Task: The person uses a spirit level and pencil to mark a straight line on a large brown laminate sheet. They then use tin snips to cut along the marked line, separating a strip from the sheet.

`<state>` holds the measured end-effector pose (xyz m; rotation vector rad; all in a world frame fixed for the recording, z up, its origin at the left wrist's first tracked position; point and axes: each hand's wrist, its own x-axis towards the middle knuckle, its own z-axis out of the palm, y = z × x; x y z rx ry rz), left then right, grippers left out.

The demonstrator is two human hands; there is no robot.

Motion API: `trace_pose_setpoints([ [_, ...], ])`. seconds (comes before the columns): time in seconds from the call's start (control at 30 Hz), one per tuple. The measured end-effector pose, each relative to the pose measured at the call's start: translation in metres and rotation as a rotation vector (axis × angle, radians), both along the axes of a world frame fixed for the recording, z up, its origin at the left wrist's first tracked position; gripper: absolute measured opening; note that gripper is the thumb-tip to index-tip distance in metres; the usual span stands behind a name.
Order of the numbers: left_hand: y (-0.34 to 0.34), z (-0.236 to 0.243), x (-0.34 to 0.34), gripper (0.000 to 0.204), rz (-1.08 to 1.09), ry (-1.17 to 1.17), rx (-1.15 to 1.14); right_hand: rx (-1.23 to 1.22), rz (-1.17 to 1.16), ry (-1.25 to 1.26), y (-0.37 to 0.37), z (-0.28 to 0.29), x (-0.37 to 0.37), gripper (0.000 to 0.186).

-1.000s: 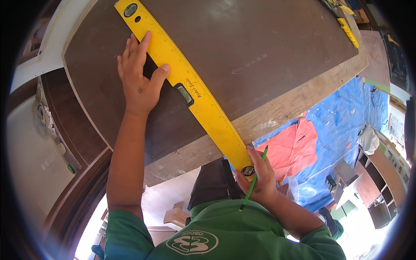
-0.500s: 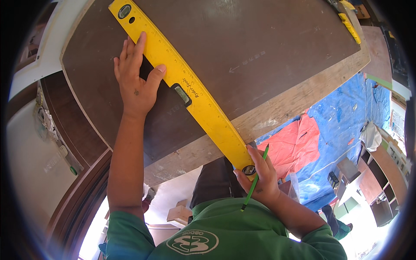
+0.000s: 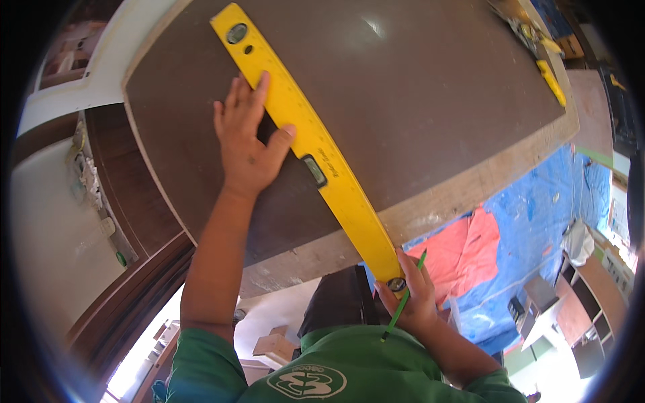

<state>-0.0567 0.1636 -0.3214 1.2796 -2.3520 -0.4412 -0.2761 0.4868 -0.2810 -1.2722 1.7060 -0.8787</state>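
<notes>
A long yellow spirit level (image 3: pixel 312 144) lies slantwise across a dark brown board (image 3: pixel 430 87), its near end jutting past the board's front edge. My left hand (image 3: pixel 248 151) rests flat at the level's left side, fingers spread, with fingertips and thumb touching the yellow edge. At the near end, my right hand (image 3: pixel 418 302) grips the level between thumb and fingers. A green pencil (image 3: pixel 405 295) is tucked in that same hand, its dark tip pointing up and away from me.
A yellow-handled tool (image 3: pixel 551 83) lies at the board's far right among other tools. Beyond the pale front edge (image 3: pixel 463 191), a red cloth (image 3: pixel 463 252) lies on blue sheeting (image 3: pixel 517 201). A dark wooden frame (image 3: pixel 127 285) stands at left.
The view has shifted, so board, level and hands all appear farther right and lower. Both hands keep their places on the level, and the pencil stays in my right hand.
</notes>
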Motion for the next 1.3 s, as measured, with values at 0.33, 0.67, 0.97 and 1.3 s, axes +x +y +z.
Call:
trace_pose_setpoints([
  [0.33, 0.0024, 0.0015, -0.0025, 0.083, 0.031, -0.03, -0.007, 0.028, 0.023, -0.036, -0.0013, 0.0025, 0.0002, 0.076],
  [0.67, 0.0025, 0.0014, -0.006, 0.083, 0.048, -0.063, 0.0, 0.023, 0.006, -0.032, 0.003, -0.0006, 0.0034, 0.077],
  [0.97, 0.0023, 0.0024, -0.0068, 0.084, 0.045, -0.075, 0.027, -0.002, -0.021, 0.026, 0.003, 0.0005, 0.0046, 0.076],
  [1.3, 0.001, 0.0032, -0.0065, 0.086, 0.042, -0.093, 0.047, -0.001, -0.032, -0.031, 0.0015, 0.0009, 0.0039, 0.073],
])
